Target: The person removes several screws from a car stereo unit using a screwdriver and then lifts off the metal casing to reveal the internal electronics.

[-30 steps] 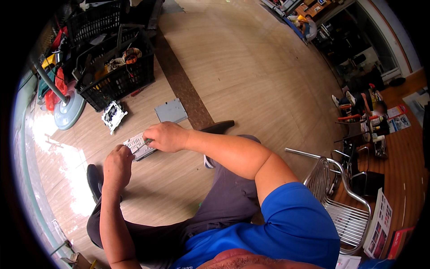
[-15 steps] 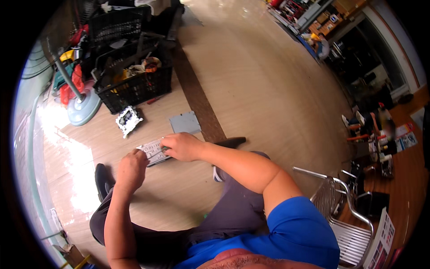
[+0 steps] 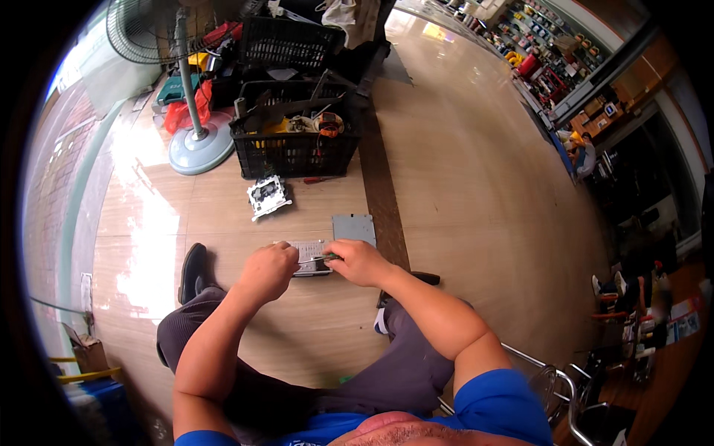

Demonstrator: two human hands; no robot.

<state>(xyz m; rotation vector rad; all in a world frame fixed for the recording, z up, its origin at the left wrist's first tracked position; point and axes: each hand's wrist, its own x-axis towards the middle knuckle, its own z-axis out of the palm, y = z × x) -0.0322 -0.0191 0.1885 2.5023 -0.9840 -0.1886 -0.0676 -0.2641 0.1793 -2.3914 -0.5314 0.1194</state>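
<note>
I hold a small grey metal unit (image 3: 306,253), a flat box with a ribbed face, in front of my knees above the wooden floor. My left hand (image 3: 266,272) grips its left end with curled fingers. My right hand (image 3: 357,262) is closed at its right end, pinching a small tool with a greenish handle (image 3: 328,258) against the unit. Much of the unit's underside is hidden by both hands.
A flat grey metal plate (image 3: 354,227) lies on the floor just beyond the unit. Farther off lie a white and black component (image 3: 268,196) and a red screwdriver (image 3: 321,179). Behind them stand black crates (image 3: 294,152) full of parts and a pedestal fan (image 3: 199,145). A metal chair (image 3: 554,379) stands at my right.
The view has tilted upward, showing more of the crates and fan. Both hands stay on the unit and have drawn a little closer together.
</note>
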